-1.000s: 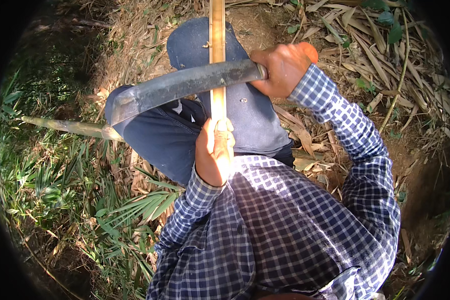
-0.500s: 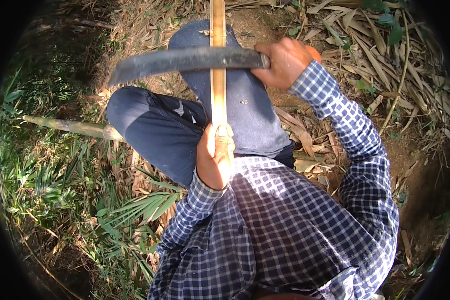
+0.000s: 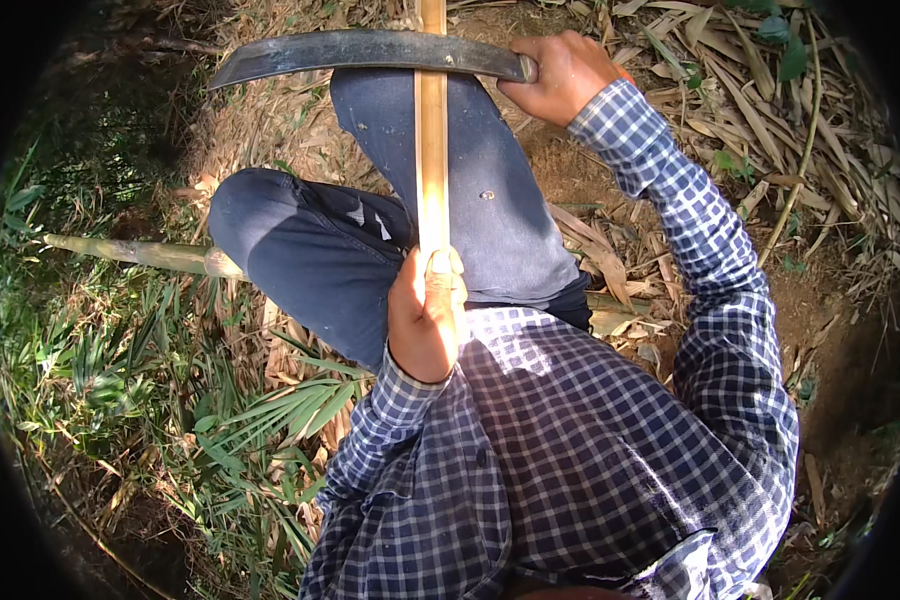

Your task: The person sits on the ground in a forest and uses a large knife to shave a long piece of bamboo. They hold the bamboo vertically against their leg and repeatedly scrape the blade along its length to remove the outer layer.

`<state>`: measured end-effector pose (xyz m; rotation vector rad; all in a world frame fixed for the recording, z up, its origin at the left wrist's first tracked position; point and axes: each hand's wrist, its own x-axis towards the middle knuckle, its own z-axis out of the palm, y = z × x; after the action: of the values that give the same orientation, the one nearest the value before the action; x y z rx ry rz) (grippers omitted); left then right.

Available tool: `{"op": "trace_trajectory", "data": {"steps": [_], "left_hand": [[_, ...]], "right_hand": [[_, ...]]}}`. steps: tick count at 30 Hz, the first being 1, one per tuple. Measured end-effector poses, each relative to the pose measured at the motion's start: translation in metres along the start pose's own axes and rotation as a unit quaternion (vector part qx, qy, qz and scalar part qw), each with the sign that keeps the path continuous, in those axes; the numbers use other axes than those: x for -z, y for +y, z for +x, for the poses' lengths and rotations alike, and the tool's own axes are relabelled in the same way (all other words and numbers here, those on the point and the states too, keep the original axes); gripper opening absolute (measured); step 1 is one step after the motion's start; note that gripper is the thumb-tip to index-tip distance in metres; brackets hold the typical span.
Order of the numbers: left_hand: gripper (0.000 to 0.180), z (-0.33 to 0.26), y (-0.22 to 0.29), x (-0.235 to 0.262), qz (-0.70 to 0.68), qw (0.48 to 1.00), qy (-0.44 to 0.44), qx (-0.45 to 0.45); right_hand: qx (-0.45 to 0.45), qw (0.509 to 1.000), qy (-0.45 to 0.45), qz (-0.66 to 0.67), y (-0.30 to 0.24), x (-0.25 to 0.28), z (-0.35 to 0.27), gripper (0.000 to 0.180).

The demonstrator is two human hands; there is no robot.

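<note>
My left hand (image 3: 427, 315), close to my lap, is wrapped round the near end of a long split bamboo strip (image 3: 432, 150), thumb on top. The strip runs straight away from me over my right leg and out at the top edge. In my right hand (image 3: 562, 78), at the upper right, is the handle of a machete (image 3: 360, 50) with a long, slightly curved dark blade. Its blade lies across the strip beyond my knee and points left. Most of the handle is hidden in my fist. Pale shavings show where blade and strip meet.
My bent legs in blue trousers (image 3: 300, 235) lie under the strip. A bamboo pole (image 3: 135, 250) rests on the ground at the left, by my left knee. Green plants (image 3: 100, 370) grow at the left; dry bamboo leaves (image 3: 760, 100) cover the ground at the upper right.
The machete has slid away from me along the bamboo strip, from over my thigh to beyond the knee, my right arm stretching with it. My left hand keeps its hold.
</note>
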<state>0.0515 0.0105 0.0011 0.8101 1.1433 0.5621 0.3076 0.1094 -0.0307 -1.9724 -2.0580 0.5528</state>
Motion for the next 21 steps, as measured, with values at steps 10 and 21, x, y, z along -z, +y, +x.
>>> {"op": "trace_trajectory", "data": {"steps": [10,21], "left_hand": [[0.020,-0.008,-0.005,0.003,-0.007,1.000,0.002,0.013],[0.022,-0.014,-0.015,0.012,0.012,1.000,-0.008,-0.015]], "right_hand": [[-0.077,0.997,-0.020,0.000,0.001,0.010,0.015,0.020],[0.010,0.999,-0.033,0.001,-0.003,0.006,0.005,0.025]]}}
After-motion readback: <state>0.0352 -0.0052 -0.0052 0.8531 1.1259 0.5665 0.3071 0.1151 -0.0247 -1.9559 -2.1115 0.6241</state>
